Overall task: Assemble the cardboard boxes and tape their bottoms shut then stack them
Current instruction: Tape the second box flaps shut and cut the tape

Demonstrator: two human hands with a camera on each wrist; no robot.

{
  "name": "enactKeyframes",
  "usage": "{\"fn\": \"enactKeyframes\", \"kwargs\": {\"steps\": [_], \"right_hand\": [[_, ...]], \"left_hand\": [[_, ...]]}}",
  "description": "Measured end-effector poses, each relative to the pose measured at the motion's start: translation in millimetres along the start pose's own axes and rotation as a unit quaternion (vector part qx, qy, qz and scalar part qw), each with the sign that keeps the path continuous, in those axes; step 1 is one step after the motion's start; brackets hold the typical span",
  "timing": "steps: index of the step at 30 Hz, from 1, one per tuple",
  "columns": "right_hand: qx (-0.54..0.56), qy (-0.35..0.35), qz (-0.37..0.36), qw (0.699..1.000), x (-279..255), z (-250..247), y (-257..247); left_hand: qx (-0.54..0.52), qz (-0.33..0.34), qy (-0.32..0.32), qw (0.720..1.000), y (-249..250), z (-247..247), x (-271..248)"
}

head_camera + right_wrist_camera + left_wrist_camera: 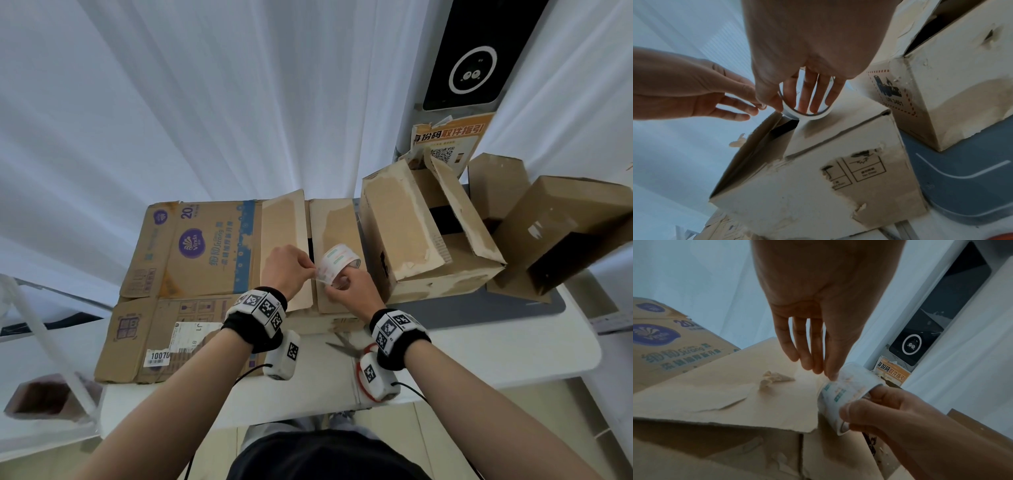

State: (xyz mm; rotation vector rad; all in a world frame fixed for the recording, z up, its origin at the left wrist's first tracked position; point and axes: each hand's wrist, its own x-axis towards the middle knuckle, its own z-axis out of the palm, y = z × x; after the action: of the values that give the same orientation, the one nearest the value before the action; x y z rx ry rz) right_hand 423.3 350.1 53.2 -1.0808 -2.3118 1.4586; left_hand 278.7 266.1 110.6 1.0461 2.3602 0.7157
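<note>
2 brown flaps of the plain cardboard box [308,253] before us lie folded in but untaped; our right hand [352,291] grips the printed clear tape roll [337,265] over that seam while our left hand [286,267] pinches its loose end. 2 assembled brown boxes [424,233] stand at right, unstacked, and we read "Vinda", "20" and "10070" on the flattened printed carton [191,257], "UN 3481" on a hazard label [893,94].

The setting is a parcel pickup or packing station. A self-service kiosk screen [474,54] with a QR-code pickup notice [445,144] stands behind the desk [479,349]. Worn cardboard boxes [424,236] crowd the desk's far edge.
</note>
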Motion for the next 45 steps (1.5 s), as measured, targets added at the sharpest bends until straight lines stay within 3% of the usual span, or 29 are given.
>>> {"fn": "enactKeyframes", "kwargs": {"steps": [9, 18, 28, 38, 45], "right_hand": [[-0.044, 0.008, 0.002, 0.999, -0.3, 1.7, -11.3], [-0.065, 0.019, 0.001, 0.998, 4.5, 3.6, -14.3], [-0.057, 0.020, -0.001, 0.998, 9.1, 3.1, -13.0], [-0.068, 0.024, -0.008, 0.997, 10.5, 3.1, -13.2], [-0.050, 0.021, -0.015, 0.998, 8.5, 1.0, -13.4]], "left_hand": [[0.137, 0.050, 0.055, 0.988, 16.9, 3.5, -8.4], [0.131, 0.018, 0.066, 0.989, 20.9, 3.1, -4.2], [0.051, -0.009, 0.077, 0.996, 19.6, 1.1, -1.7], [-0.050, -0.082, 0.033, 0.995, 10.5, -0.7, 13.1], [-0.150, -0.187, -0.090, 0.967, 9.3, -8.2, 29.1]]}}
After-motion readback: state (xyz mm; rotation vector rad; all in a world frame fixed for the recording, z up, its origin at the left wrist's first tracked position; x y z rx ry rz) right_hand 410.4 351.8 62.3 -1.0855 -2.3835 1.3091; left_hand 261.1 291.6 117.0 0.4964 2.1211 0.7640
